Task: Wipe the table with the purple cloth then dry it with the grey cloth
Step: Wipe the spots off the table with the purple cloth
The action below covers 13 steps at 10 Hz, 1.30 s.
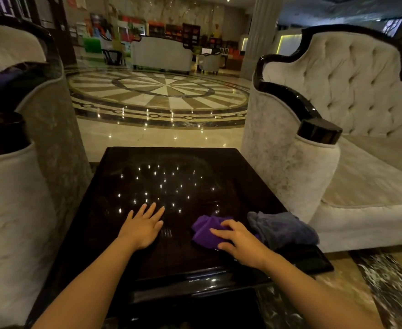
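A glossy black square table (pixel 171 176) stands in front of me, its top mirroring small ceiling lights. The purple cloth (pixel 205 230) lies crumpled on the near right part of the tabletop. My right hand (pixel 239 241) rests on top of it, fingers curled over the fabric and covering its near side. The grey cloth (pixel 281 227) lies bunched at the table's right edge, touching the purple cloth's right side. My left hand (pixel 143 225) is flat on the tabletop left of the purple cloth, fingers spread, holding nothing.
A pale tufted sofa (pixel 352 96) with black trim stands close against the table's right side. A grey armchair (pixel 17 186) stands on the left. Beyond the table spreads a polished marble floor (pixel 162 91) with a round pattern.
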Each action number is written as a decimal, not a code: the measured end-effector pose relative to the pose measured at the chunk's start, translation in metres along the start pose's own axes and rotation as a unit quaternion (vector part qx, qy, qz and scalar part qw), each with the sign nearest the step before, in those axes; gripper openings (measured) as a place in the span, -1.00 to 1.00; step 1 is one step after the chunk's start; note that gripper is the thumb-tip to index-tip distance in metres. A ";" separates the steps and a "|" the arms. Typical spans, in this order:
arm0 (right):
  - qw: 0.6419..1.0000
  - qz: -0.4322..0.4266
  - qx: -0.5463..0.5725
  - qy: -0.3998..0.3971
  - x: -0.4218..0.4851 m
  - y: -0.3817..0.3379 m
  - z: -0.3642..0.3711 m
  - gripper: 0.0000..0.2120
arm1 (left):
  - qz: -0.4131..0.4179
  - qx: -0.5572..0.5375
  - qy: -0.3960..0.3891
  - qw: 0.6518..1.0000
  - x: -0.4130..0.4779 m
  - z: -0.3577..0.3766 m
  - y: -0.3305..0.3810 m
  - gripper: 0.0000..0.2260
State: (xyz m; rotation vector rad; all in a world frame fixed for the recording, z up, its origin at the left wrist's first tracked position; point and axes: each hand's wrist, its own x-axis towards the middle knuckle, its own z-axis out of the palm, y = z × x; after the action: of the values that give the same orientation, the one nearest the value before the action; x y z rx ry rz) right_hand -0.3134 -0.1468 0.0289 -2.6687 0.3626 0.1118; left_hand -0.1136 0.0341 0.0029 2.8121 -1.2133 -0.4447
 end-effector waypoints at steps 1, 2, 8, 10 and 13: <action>1.000 -0.013 -0.011 0.007 -0.015 -0.007 0.009 -0.56 | 0.005 -0.002 0.000 1.000 -0.010 0.005 0.001 -0.54; 0.998 -0.041 -0.023 0.032 -0.034 -0.015 0.023 -0.54 | 0.012 0.004 0.002 1.000 -0.023 0.010 0.002 -0.54; 0.987 -0.124 -0.097 0.039 -0.069 -0.043 0.049 -0.63 | 0.012 0.001 0.030 0.999 -0.045 0.019 0.006 -0.54; 0.988 -0.101 -0.085 0.080 -0.074 -0.044 0.048 -0.65 | 0.018 0.005 0.032 0.999 -0.047 0.018 0.006 -0.54; 0.983 -0.084 -0.087 0.138 -0.072 -0.040 0.049 -0.66 | 0.026 0.005 0.031 0.999 -0.046 0.017 0.005 -0.54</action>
State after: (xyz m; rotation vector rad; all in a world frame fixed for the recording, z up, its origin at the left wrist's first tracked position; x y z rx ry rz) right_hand -0.3733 -0.0739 0.0115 -2.8798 0.2185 -0.2940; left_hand -0.1524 0.0649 -0.0017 2.7732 -1.2766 -0.3463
